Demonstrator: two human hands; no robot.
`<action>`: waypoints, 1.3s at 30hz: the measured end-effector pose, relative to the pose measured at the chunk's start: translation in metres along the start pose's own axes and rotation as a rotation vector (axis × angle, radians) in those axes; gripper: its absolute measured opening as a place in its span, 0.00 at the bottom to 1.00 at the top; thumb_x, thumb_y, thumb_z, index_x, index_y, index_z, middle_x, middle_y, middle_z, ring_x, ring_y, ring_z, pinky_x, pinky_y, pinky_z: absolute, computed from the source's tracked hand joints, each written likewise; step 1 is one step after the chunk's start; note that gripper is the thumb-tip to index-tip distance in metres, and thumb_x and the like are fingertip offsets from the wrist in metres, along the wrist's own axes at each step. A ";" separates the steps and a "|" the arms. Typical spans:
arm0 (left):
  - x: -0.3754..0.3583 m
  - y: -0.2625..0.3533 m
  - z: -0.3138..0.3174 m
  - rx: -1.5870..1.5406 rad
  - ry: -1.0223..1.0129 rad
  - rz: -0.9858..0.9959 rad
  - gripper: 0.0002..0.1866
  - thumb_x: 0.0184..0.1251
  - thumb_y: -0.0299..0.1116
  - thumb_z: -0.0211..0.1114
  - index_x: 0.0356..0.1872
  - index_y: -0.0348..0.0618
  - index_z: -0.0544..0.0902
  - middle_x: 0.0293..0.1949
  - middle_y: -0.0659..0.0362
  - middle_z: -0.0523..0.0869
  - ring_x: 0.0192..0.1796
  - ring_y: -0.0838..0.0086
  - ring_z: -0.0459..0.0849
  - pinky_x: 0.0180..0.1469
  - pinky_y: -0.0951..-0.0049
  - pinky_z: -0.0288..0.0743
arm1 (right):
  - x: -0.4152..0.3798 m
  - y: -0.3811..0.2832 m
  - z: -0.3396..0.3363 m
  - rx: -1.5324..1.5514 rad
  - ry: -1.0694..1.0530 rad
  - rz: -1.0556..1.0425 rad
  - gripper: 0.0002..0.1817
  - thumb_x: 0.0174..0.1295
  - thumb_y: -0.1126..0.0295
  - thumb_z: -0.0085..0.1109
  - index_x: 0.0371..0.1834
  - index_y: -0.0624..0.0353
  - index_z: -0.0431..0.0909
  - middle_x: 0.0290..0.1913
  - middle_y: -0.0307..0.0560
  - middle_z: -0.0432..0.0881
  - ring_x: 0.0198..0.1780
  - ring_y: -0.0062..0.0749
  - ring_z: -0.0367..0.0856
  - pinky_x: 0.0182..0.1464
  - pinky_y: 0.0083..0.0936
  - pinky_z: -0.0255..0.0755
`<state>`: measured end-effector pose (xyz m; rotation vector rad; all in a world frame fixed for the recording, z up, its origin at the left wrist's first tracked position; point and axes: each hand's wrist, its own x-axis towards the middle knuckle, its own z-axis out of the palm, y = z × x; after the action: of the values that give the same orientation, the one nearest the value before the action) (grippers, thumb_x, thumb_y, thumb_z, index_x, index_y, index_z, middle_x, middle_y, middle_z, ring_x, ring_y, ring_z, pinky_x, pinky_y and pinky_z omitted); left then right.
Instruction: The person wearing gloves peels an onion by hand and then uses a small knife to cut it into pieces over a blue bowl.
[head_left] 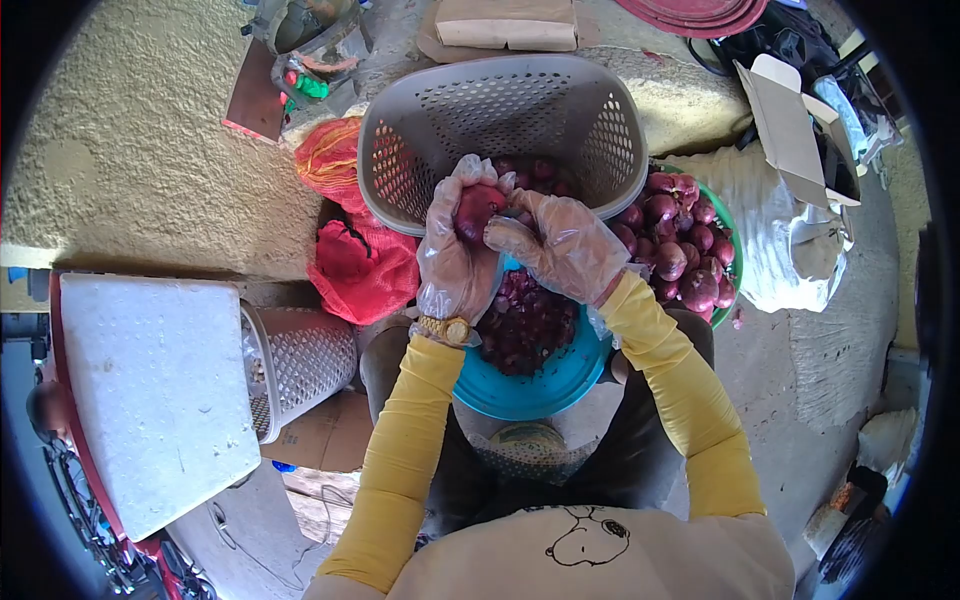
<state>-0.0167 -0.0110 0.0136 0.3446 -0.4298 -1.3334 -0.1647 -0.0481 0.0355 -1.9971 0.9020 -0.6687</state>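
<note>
A red onion rests in my left hand, whose gloved fingers are wrapped round it. My right hand, in a clear plastic glove too, is closed beside the onion, thumb against curled fingers. Something small and dark shows at its fingertips, too little to name. Below both hands sits a blue basin with dark red onion skins in it. Just beyond, a grey perforated basket leans open towards me with several onions at its bottom.
On the right, a green-rimmed container is heaped with red onions. Red mesh sacks lie left of the basket. Further left are a white foam board and another perforated basket. Cardboard stands at upper right.
</note>
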 end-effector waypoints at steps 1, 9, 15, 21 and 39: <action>0.000 0.000 -0.001 0.000 0.000 -0.001 0.12 0.78 0.38 0.61 0.44 0.38 0.80 0.47 0.57 0.78 0.54 0.63 0.78 0.76 0.55 0.65 | 0.000 0.001 0.000 0.000 0.000 0.001 0.31 0.69 0.40 0.62 0.53 0.61 0.82 0.39 0.65 0.86 0.45 0.65 0.84 0.47 0.49 0.78; -0.004 0.002 -0.003 0.025 0.146 -0.086 0.20 0.80 0.49 0.62 0.53 0.40 0.80 0.49 0.58 0.81 0.55 0.64 0.81 0.67 0.53 0.76 | 0.001 0.005 -0.004 -0.226 -0.150 -0.069 0.29 0.73 0.40 0.54 0.47 0.60 0.82 0.35 0.65 0.85 0.41 0.63 0.84 0.44 0.51 0.76; -0.007 0.009 -0.005 -0.044 0.215 -0.174 0.22 0.79 0.50 0.62 0.58 0.41 0.78 0.54 0.57 0.82 0.58 0.61 0.84 0.65 0.51 0.82 | -0.006 0.005 -0.002 -0.283 -0.178 -0.244 0.26 0.72 0.41 0.56 0.40 0.56 0.82 0.33 0.59 0.85 0.38 0.59 0.86 0.41 0.49 0.78; -0.008 0.018 -0.007 0.066 0.204 -0.172 0.21 0.78 0.45 0.65 0.59 0.40 0.76 0.56 0.53 0.80 0.63 0.54 0.82 0.66 0.50 0.81 | -0.010 0.006 -0.003 -0.375 -0.279 -0.323 0.24 0.68 0.42 0.63 0.44 0.55 0.84 0.28 0.56 0.83 0.34 0.58 0.85 0.37 0.46 0.77; -0.011 0.029 -0.017 0.114 0.302 -0.207 0.23 0.79 0.44 0.65 0.63 0.38 0.74 0.55 0.48 0.80 0.59 0.52 0.85 0.60 0.55 0.86 | -0.010 -0.020 -0.003 -0.073 -0.072 0.034 0.31 0.62 0.41 0.70 0.52 0.59 0.84 0.32 0.56 0.86 0.35 0.52 0.86 0.40 0.41 0.79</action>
<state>0.0148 0.0054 0.0111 0.6898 -0.2209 -1.4318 -0.1656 -0.0336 0.0524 -2.0523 0.9273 -0.5479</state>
